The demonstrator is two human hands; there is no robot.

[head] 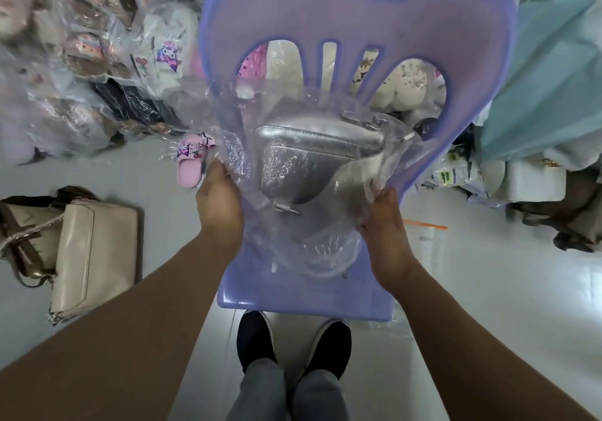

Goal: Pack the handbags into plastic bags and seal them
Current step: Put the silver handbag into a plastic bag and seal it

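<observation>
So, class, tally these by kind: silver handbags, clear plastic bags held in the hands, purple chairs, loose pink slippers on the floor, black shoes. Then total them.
silver handbag: 1
clear plastic bag: 1
purple chair: 1
pink slipper: 1
black shoes: 2
Total: 6

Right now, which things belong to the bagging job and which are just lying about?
Job: silver handbag; plastic bag around it; left hand and right hand, both gripping the bag; beige handbag on the floor.
Lying about: chair; pink slipper; wrapped goods.
</observation>
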